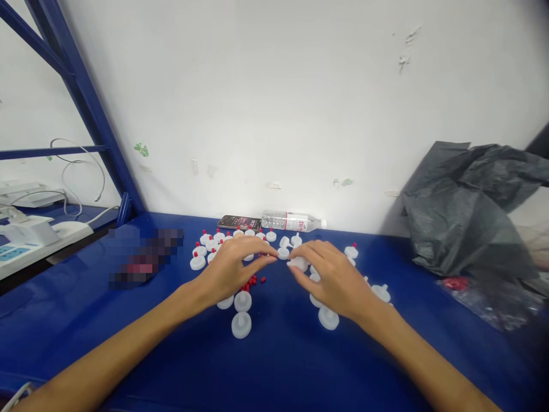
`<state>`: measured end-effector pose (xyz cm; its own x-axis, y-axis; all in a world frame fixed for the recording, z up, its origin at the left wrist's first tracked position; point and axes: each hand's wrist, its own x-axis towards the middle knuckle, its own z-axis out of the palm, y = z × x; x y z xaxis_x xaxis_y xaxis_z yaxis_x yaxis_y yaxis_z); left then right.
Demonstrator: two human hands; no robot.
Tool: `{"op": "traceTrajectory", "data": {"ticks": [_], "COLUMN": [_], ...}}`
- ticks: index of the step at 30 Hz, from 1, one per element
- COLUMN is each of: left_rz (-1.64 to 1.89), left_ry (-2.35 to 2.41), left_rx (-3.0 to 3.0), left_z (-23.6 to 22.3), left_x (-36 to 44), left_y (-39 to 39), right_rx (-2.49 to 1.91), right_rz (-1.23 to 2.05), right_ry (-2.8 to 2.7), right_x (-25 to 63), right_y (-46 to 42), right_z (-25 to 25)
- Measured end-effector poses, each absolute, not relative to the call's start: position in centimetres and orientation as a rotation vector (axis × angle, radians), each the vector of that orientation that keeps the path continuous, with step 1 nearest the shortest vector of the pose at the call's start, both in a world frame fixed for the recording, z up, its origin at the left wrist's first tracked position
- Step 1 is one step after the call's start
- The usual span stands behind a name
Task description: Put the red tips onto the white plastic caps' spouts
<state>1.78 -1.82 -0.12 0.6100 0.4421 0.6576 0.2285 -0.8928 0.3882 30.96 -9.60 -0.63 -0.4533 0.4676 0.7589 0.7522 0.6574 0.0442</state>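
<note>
My left hand (234,262) has thumb and forefinger pinched together, with a tiny red cap just showing at the tips. Below that hand lies a small pile of loose red caps (249,283). Facing it, my right hand (332,277) grips a white plastic nozzle lid (299,263) between thumb and fingers, partly hidden by them. Bare white lids (328,318) lie around and under the right hand. More bare lids (241,325) sit nearer me on the left. Behind my left hand stand several white lids with red tips (198,261).
A phone (239,222) and a clear plastic bottle (294,221) lie along the wall. A grey plastic bag (467,206) and clear bag (493,300) occupy the right side. At left are a blue metal frame (90,103), a power strip (47,246) and a blurred item (148,260).
</note>
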Motion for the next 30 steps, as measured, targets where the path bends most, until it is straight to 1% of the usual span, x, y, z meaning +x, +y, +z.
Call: {"op": "traceTrajectory", "data": {"ticks": [3,8,13,17,22,25,30], "left_rz": [1.225,1.131,1.074,1.026,1.002,0.886,0.558], "left_ry": [0.518,0.523,0.550,0.587,0.609,0.536,0.369], "left_rx": [2.542,2.515,2.436,2.269,1.894,1.688,1.469], "left_z": [-0.7,-1.4,-1.0,-0.1,-0.2,-0.8,-1.7], "left_x": [2.4,2.9,2.9,3.0,3.1,3.1,3.2], "left_y": [-2.5,-3.0,-3.3,-3.6,-3.3,-2.7,-2.4], "right_rx": [-0.938,-0.901,-0.866,-0.850,-0.753,-0.703,-0.673], "right_rz": [-0.504,-0.477,-0.516,-0.521,-0.554,-0.604,-0.718], "right_ry": [-2.132,-2.144,-2.167,-2.122,-2.103,-2.096,-2.079], "right_x": [30.3,30.1,30.3,30.5,30.5,30.2,29.3], "right_y": [-9.9,-9.9,-9.9,-9.8,-10.1,-10.6,-11.7], "right_z": [-0.7,-0.6,-0.9,-1.1,-0.5,0.0,0.1]}}
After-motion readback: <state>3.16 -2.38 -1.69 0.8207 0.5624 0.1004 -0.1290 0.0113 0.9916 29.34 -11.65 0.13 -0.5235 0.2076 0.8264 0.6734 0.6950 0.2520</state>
